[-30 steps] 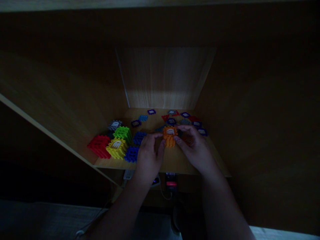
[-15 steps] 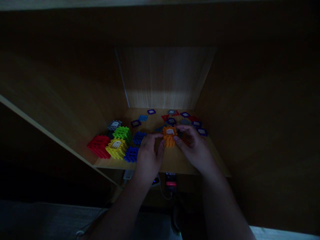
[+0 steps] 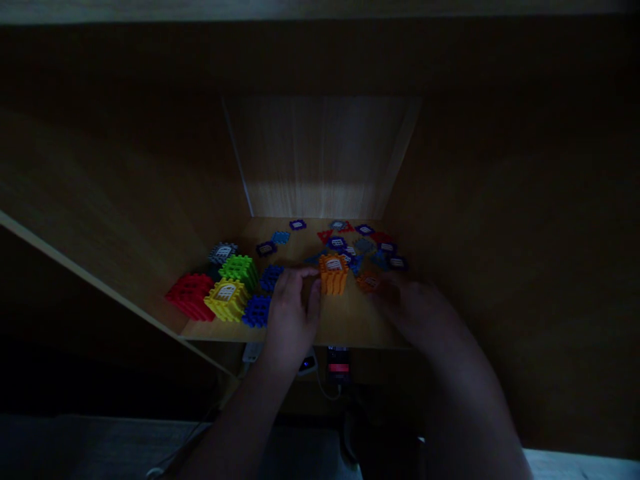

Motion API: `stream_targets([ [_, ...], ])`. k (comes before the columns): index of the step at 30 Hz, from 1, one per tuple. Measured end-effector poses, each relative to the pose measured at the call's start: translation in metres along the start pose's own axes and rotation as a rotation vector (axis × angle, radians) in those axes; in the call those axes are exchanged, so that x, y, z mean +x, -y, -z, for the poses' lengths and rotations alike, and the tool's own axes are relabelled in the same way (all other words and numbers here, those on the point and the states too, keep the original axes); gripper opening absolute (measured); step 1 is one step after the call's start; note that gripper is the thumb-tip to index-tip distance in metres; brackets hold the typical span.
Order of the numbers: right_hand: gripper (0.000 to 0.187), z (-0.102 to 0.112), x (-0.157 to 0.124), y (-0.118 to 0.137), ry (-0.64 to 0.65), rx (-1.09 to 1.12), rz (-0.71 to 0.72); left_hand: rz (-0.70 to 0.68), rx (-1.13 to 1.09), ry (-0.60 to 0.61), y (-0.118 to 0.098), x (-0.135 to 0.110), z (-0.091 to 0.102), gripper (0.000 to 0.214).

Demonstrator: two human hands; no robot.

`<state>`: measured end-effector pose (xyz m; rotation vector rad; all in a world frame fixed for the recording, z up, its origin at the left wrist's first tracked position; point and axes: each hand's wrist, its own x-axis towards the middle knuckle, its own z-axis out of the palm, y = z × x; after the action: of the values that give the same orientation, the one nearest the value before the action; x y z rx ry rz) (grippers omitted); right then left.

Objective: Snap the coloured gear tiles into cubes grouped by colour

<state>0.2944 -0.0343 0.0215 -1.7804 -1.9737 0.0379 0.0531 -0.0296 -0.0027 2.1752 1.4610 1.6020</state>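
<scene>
An orange cube of interlocking toy tiles (image 3: 333, 273) stands on the wooden desk (image 3: 350, 320) in dim light. My left hand (image 3: 291, 313) holds its left side with thumb and fingers. My right hand (image 3: 417, 307) has come off the cube and lies to its right, dark and blurred, near a loose orange tile (image 3: 369, 282). Whether its fingers hold anything I cannot make out.
Finished cubes stand at the left: red (image 3: 190, 295), yellow (image 3: 227, 299), green (image 3: 240, 268), two blue (image 3: 257, 310), grey (image 3: 222, 253). Several loose flat tiles (image 3: 350, 241) lie scattered behind. Wooden partition walls close in both sides. A small device (image 3: 339, 363) sits below the desk edge.
My right hand let go of the orange cube and drew back to the right. The left hand stays on the cube. The camera shifted slightly.
</scene>
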Motion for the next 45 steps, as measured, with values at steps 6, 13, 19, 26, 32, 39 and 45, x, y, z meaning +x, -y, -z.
stream_targets([
  [6,0.027,-0.009,0.004,0.003,0.098,-0.035,-0.079,-0.008,0.004,-0.007,-0.001,0.001,0.0,0.014],
  [13,0.026,-0.004,0.006,0.009,-0.036,0.012,-0.134,-0.003,-0.013,-0.007,0.001,0.0,0.001,0.015],
  [19,0.034,0.002,0.009,0.018,-0.329,0.271,-0.181,0.023,-0.009,0.002,0.001,-0.001,0.0,0.016],
  [26,0.035,-0.005,0.013,0.039,-0.395,0.469,-0.016,0.013,-0.015,-0.004,-0.002,0.0,0.001,0.015],
  [32,0.033,-0.012,0.015,0.048,-0.269,0.51,0.129,0.027,-0.008,-0.003,-0.002,-0.001,0.0,0.016],
  [39,0.034,-0.018,0.016,0.044,-0.212,0.554,0.151,0.022,-0.006,0.021,-0.002,-0.001,0.0,0.016],
  [45,0.034,-0.02,0.016,0.043,-0.182,0.591,0.142,0.007,-0.002,0.027,-0.003,0.0,0.0,0.015],
])
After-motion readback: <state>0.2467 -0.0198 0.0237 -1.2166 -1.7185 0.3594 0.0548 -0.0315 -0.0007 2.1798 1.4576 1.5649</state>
